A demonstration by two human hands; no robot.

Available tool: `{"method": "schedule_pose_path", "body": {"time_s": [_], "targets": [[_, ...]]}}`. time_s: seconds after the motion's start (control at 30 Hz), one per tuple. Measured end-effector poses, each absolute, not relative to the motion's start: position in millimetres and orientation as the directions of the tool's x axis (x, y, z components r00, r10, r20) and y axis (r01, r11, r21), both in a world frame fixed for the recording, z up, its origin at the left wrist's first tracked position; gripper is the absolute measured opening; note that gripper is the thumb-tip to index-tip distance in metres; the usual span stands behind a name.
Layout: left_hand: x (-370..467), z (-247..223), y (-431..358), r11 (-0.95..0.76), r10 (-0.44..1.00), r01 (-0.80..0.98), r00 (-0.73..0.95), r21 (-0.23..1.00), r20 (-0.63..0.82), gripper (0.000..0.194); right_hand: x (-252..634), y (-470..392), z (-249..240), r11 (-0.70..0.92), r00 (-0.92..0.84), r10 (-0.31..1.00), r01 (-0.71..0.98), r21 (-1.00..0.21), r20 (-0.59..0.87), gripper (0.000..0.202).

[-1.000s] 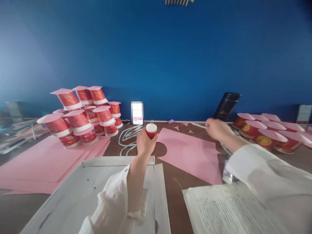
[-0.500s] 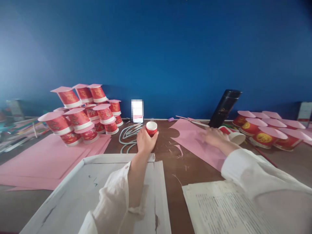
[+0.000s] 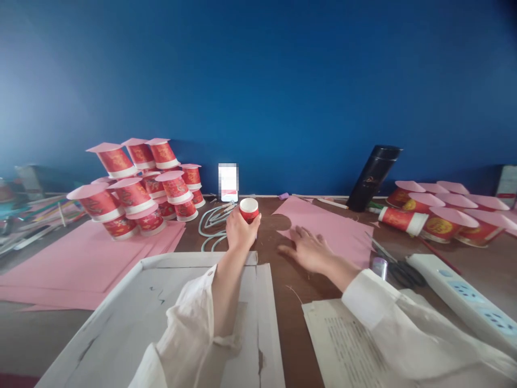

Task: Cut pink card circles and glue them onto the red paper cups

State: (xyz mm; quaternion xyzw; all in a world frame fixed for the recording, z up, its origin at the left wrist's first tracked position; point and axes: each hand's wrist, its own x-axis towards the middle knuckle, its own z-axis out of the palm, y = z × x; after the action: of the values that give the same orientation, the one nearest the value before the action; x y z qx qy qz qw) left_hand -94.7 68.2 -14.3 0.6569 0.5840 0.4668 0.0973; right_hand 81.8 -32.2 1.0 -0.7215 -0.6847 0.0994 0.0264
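My left hand (image 3: pixel 241 230) is wrapped round a red paper cup (image 3: pixel 249 211), whose white opening faces up. To its right, my right hand (image 3: pixel 309 249) lies with fingers apart over the near left edge of a pink paper sheet (image 3: pixel 331 223) that has a round piece cut out of it; it holds nothing. Another red paper cup (image 3: pixel 402 220) lies on its side beyond the sheet's right edge. Several red cups with pink paper tops (image 3: pixel 172 186) are stacked upside down on the left, and more such cups (image 3: pixel 440 226) stand on the right.
A leaning black flask (image 3: pixel 374 178), a white power strip (image 3: pixel 464 296) and dark-handled scissors (image 3: pixel 407 272) are on the right. A lit phone (image 3: pixel 228 183) stands at the wall beside a coiled cable (image 3: pixel 205 226). Pink sheets (image 3: pixel 81 264), a white board (image 3: pixel 181 323) and printed papers (image 3: pixel 343 339) lie nearer.
My right hand has moved left and nearer across the pink sheet. The sheet has shifted a little, and the lying cup now sits farther right. My left hand still grips its cup.
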Motion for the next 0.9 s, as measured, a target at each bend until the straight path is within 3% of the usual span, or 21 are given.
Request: {"method": "schedule_pose_path", "body": {"time_s": [0.13,0.2,0.3,0.37,0.5,0.57,0.63,0.73,0.9], "targets": [[-98,-12,71,-0.25,0.864,0.56,-0.239,0.79,0.444,0.055,81,-67,15,0.2,-0.223,0.974,0.934,-0.298,-0.045,0.067],[-98,-12,72,-0.237,0.866,0.506,-0.277,0.829,0.417,0.054,92,-75,28,0.171,-0.192,0.981,0.936,-0.309,-0.04,0.06],[-98,-13,72,-0.253,0.866,0.475,-0.278,0.843,0.416,0.054,114,-71,41,-0.111,0.071,0.985,0.961,-0.254,-0.16,0.068],[-98,-14,71,-0.271,0.86,0.469,-0.274,0.841,0.43,0.055,120,-65,41,-0.167,0.144,0.984,0.952,-0.257,-0.108,0.064],[-99,-13,69,-0.295,0.85,0.464,-0.272,0.835,0.451,0.056,99,-59,24,-0.004,0.018,0.999,0.951,-0.31,0.042,0.049],[-99,-11,68,-0.302,0.846,0.473,-0.267,0.828,0.461,0.055,81,-61,16,0.082,-0.072,0.996,0.962,-0.26,0.047,0.055],[-99,-10,67,-0.321,0.841,0.482,-0.251,0.815,0.479,0.056,69,-63,15,0.1,-0.095,0.995,0.976,-0.192,0.038,0.043],[-98,-8,63,-0.366,0.844,0.481,-0.189,0.796,0.502,0.057,63,-63,19,0.079,-0.081,0.997,0.988,-0.134,-0.005,0.02],[-96,-7,57,-0.492,0.87,0.393,0.187,0.777,0.456,0.053,70,-58,16,0.091,-0.087,0.994,0.993,-0.075,0.061,0.028]]}}
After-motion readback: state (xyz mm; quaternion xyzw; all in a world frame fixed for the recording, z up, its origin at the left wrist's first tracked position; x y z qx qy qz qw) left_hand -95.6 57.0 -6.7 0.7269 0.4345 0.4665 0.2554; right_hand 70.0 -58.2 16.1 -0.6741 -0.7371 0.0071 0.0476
